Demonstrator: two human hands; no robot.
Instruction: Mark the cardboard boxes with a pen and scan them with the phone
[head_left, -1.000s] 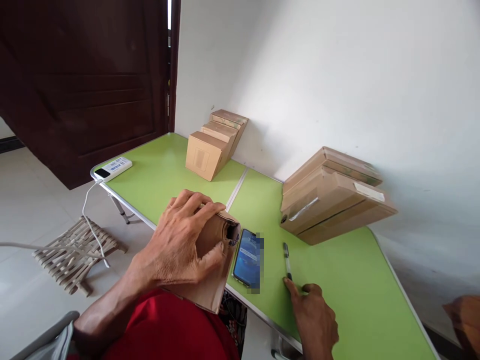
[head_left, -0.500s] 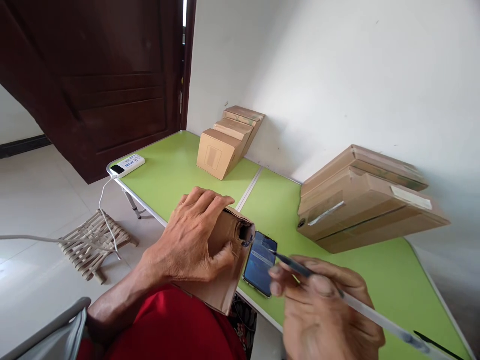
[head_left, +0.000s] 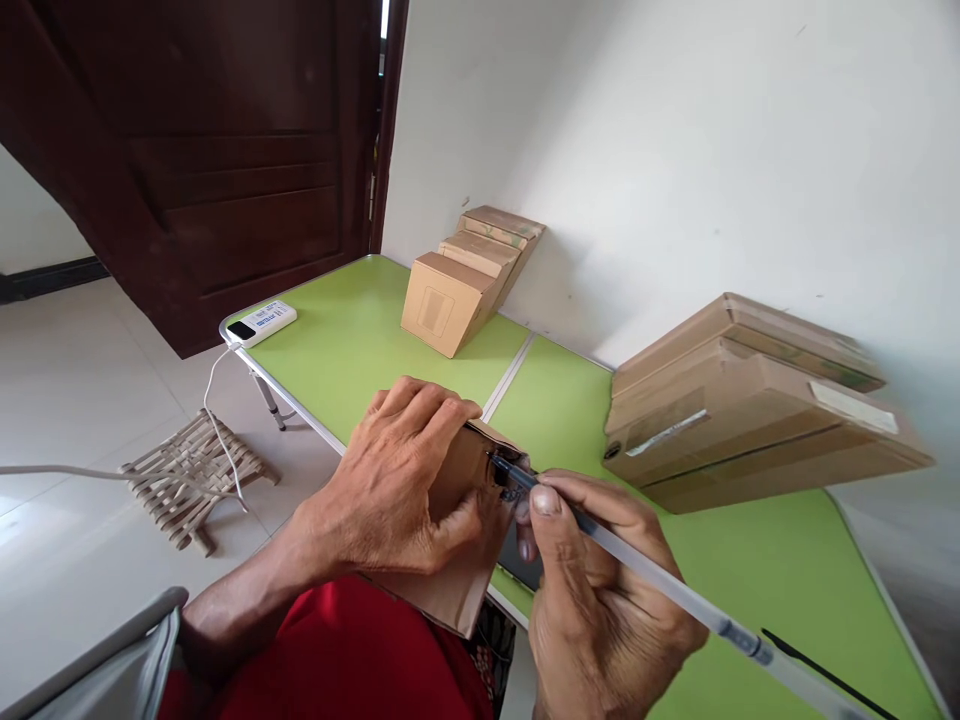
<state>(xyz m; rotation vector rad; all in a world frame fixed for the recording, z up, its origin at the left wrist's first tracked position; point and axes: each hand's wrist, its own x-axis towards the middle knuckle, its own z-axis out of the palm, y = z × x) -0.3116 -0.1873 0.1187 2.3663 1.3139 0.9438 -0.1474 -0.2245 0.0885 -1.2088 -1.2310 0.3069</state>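
Observation:
My left hand (head_left: 409, 490) is closed over a brown cardboard box (head_left: 442, 592), fingers over its far edge and thumb on the near face. Near the box's right corner is a dark hole with torn edges and dark ink marks around it. My right hand (head_left: 600, 570) grips a pen (head_left: 660, 580) with a clear barrel and dark grip. Its tip reaches the dark hole; whether it touches cardboard or goes inside, I cannot tell. Below the box and behind my right hand, a phone (head_left: 517, 560) lies mostly hidden on the table.
On the green table (head_left: 330, 345), smaller cardboard boxes (head_left: 450, 300) stand against the wall, with larger boxes (head_left: 697, 440) at right. A white device (head_left: 262, 322) with a cable sits at the left end. A black pen cap or pen (head_left: 817, 670) lies right; a woven stool (head_left: 191, 480) stands on the floor.
My right hand has moved left and up, bringing the pen tip from above the phone to the hole in the box. The phone is now largely covered. My left hand keeps its hold.

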